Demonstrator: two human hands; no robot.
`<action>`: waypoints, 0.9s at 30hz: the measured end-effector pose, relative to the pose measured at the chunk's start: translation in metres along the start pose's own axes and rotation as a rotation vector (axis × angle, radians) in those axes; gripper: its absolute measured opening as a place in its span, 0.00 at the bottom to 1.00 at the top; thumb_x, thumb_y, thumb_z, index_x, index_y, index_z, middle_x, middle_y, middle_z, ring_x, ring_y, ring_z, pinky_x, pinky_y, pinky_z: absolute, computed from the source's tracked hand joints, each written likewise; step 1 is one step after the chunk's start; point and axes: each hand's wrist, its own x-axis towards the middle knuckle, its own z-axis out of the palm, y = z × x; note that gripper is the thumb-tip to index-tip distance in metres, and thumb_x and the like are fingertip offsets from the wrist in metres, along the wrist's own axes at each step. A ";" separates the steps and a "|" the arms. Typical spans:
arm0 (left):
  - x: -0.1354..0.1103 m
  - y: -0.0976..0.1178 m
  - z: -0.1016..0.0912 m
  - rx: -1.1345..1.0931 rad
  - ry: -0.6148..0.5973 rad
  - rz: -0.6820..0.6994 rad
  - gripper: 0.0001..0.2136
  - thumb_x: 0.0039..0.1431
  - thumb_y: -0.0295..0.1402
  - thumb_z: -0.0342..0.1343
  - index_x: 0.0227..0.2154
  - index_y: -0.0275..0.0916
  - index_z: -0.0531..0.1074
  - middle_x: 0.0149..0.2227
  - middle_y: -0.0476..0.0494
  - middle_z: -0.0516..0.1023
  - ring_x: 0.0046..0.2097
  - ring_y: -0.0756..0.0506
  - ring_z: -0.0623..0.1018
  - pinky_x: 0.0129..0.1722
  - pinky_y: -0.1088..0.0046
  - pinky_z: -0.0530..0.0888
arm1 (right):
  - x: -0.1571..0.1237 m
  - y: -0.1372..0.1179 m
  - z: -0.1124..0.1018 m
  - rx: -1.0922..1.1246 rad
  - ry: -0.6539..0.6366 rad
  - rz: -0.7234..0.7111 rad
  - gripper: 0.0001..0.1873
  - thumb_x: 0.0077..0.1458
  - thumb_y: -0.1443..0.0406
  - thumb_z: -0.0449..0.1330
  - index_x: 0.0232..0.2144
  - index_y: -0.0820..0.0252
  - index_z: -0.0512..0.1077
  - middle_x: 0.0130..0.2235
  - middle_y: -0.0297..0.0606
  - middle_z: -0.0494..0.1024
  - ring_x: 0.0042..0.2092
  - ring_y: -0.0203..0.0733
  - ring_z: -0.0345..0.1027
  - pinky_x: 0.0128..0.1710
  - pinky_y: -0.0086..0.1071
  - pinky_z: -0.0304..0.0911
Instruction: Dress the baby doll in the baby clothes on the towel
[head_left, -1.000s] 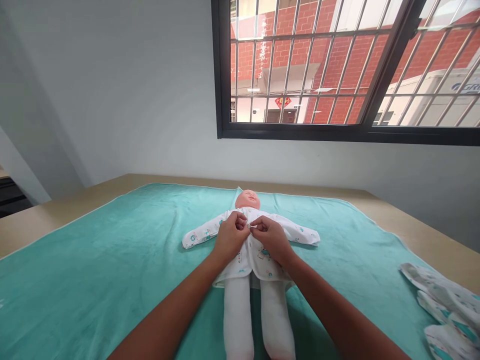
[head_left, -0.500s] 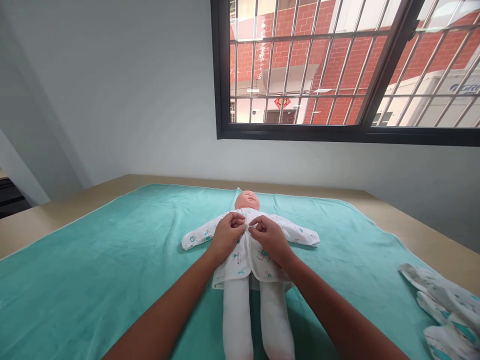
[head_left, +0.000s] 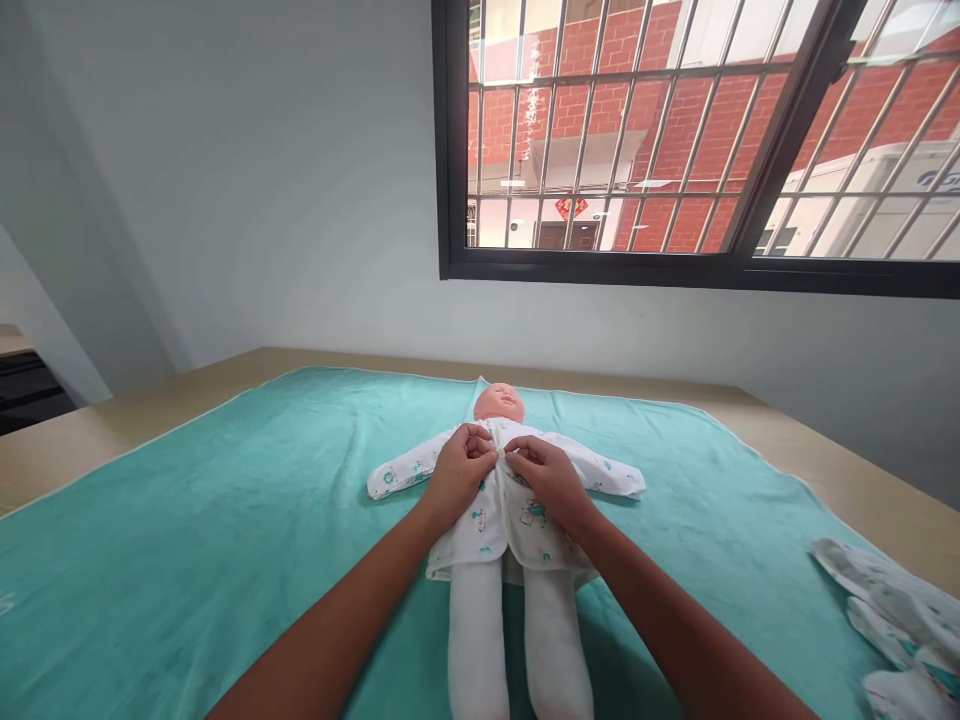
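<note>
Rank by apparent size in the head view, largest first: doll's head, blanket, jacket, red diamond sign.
1. Blanket
2. Jacket, partly covered by hands
3. Doll's head
4. Red diamond sign

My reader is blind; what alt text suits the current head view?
A person's left hand and right hand pinch the front of a doll's white printed jacket. The doll lies face up on a teal blanket, with more printed fabric at right and a barred window beyond.
</note>
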 end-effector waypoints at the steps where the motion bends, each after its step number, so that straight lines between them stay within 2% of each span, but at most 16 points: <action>1: 0.000 0.000 0.000 0.010 0.011 0.001 0.11 0.50 0.30 0.59 0.37 0.39 0.66 0.26 0.56 0.69 0.25 0.55 0.66 0.25 0.80 0.61 | 0.000 0.000 0.000 0.009 -0.005 0.009 0.10 0.52 0.58 0.58 0.33 0.56 0.73 0.23 0.27 0.64 0.26 0.34 0.56 0.25 0.27 0.51; 7: -0.001 0.002 0.001 0.058 0.015 0.016 0.11 0.51 0.30 0.58 0.38 0.40 0.66 0.26 0.55 0.69 0.26 0.53 0.67 0.27 0.79 0.63 | 0.002 0.002 0.002 -0.038 0.016 -0.005 0.09 0.50 0.59 0.60 0.33 0.56 0.73 0.23 0.27 0.67 0.26 0.34 0.58 0.26 0.27 0.54; 12: -0.003 0.004 0.002 0.294 0.008 0.156 0.11 0.55 0.31 0.54 0.42 0.42 0.68 0.27 0.54 0.71 0.31 0.50 0.72 0.34 0.76 0.66 | 0.002 0.006 0.000 -0.062 0.039 -0.023 0.08 0.50 0.60 0.60 0.33 0.56 0.73 0.24 0.28 0.67 0.27 0.35 0.59 0.27 0.28 0.55; 20: -0.007 0.006 0.002 0.617 -0.054 0.303 0.10 0.62 0.30 0.48 0.45 0.44 0.69 0.33 0.49 0.76 0.35 0.46 0.74 0.36 0.72 0.66 | -0.001 0.003 -0.001 -0.048 0.032 0.016 0.08 0.50 0.60 0.59 0.33 0.56 0.74 0.25 0.28 0.69 0.27 0.34 0.59 0.25 0.27 0.53; 23: -0.007 0.005 0.002 0.619 -0.046 0.329 0.10 0.62 0.29 0.48 0.44 0.45 0.70 0.34 0.48 0.77 0.36 0.46 0.75 0.36 0.72 0.66 | 0.000 0.002 -0.001 -0.046 0.021 0.031 0.08 0.50 0.59 0.59 0.32 0.56 0.74 0.24 0.28 0.69 0.26 0.34 0.58 0.25 0.27 0.53; 27: -0.004 0.001 0.002 0.506 0.033 0.252 0.09 0.57 0.28 0.52 0.41 0.44 0.70 0.30 0.51 0.75 0.32 0.48 0.73 0.34 0.74 0.67 | 0.000 0.000 0.000 -0.070 0.032 -0.003 0.09 0.50 0.59 0.59 0.32 0.56 0.74 0.24 0.29 0.70 0.27 0.35 0.60 0.27 0.28 0.54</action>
